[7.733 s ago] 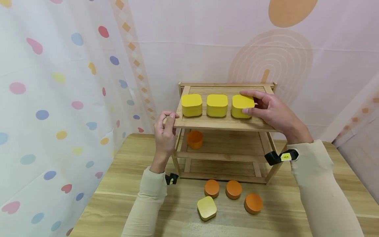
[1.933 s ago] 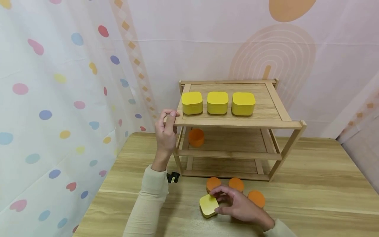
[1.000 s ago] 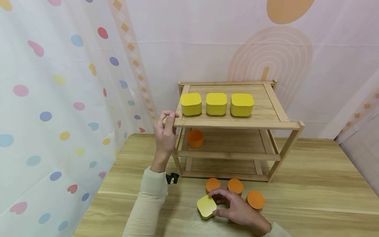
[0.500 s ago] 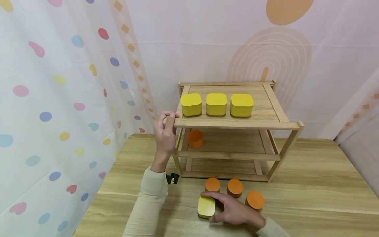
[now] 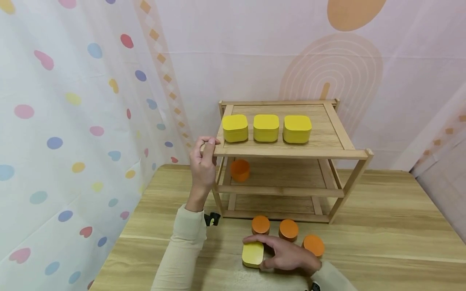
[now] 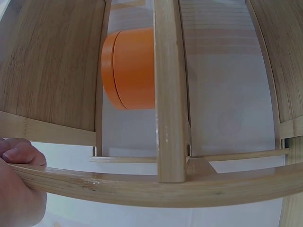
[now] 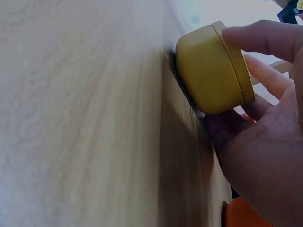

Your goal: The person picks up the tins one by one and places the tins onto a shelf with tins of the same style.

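My right hand grips a yellow square tin on the wooden table, fingers over its far edge and thumb at its near side; the right wrist view shows the yellow square tin between my fingers. My left hand holds the front left corner of the wooden shelf; the left wrist view shows my left hand curled on the shelf rail. Three yellow tins stand in a row on the top level.
An orange round tin sits on the middle level, seen also as the orange round tin from below. Three orange round tins lie on the table before the shelf. A dotted curtain hangs at left.
My right hand left the top level, came down to the table and closed round the loose yellow tin, turning it square to me. The left hand has not moved.
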The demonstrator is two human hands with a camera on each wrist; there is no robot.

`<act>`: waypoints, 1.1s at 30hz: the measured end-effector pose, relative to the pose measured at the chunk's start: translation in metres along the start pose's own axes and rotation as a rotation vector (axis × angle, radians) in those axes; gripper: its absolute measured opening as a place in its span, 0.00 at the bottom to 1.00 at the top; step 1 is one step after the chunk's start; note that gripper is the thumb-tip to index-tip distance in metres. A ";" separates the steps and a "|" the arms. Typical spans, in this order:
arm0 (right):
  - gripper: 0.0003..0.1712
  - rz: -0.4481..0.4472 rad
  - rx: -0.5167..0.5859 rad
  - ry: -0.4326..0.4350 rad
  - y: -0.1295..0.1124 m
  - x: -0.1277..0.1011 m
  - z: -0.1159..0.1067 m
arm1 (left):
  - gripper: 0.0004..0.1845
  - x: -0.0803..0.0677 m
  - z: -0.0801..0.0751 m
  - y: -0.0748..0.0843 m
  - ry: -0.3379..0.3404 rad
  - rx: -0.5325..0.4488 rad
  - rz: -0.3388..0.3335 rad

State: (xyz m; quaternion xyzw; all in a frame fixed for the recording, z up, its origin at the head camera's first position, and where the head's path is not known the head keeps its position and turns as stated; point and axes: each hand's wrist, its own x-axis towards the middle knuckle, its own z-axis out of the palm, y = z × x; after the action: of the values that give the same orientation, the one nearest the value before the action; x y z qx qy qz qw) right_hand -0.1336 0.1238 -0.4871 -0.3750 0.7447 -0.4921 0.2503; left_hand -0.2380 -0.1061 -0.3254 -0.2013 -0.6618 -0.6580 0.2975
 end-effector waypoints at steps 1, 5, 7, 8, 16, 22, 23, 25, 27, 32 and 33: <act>0.36 0.013 0.012 0.006 0.000 0.001 0.000 | 0.18 0.000 0.000 0.000 0.000 -0.001 0.000; 0.35 0.054 0.072 0.029 -0.001 0.005 0.003 | 0.18 0.000 0.000 0.000 -0.001 -0.002 -0.001; 0.36 0.069 0.085 0.036 0.000 0.007 0.006 | 0.18 0.000 0.000 0.001 -0.001 -0.006 -0.003; 0.36 0.067 0.088 0.038 0.000 0.008 0.007 | 0.18 0.000 0.000 0.001 0.000 -0.006 -0.002; 0.43 0.014 0.071 0.011 0.005 0.009 0.010 | 0.18 0.000 0.000 0.001 -0.003 -0.005 0.001; 0.38 -0.001 0.108 -0.038 0.005 0.007 0.006 | 0.18 0.000 0.000 0.000 -0.002 0.006 0.003; 0.37 -0.003 0.122 -0.043 0.005 0.007 0.006 | 0.18 0.000 0.000 0.000 -0.004 0.007 0.002; 0.34 -0.015 0.137 -0.044 0.006 0.007 0.006 | 0.18 -0.001 0.000 0.000 -0.005 0.007 0.002; 0.33 -0.020 0.143 -0.040 0.007 0.007 0.006 | 0.18 -0.001 -0.001 0.000 -0.006 0.004 0.002; 0.33 -0.018 0.134 -0.020 0.009 0.008 0.008 | 0.18 -0.001 -0.001 -0.001 -0.005 0.000 0.003; 0.33 -0.015 0.134 -0.016 0.010 0.008 0.008 | 0.18 -0.001 -0.001 -0.001 -0.006 -0.001 0.003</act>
State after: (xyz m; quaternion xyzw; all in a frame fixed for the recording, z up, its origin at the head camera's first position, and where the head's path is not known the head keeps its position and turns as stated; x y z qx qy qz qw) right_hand -0.1358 0.1154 -0.4990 -0.3670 0.7051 -0.5398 0.2772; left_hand -0.2381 -0.1069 -0.3265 -0.2046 -0.6621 -0.6572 0.2965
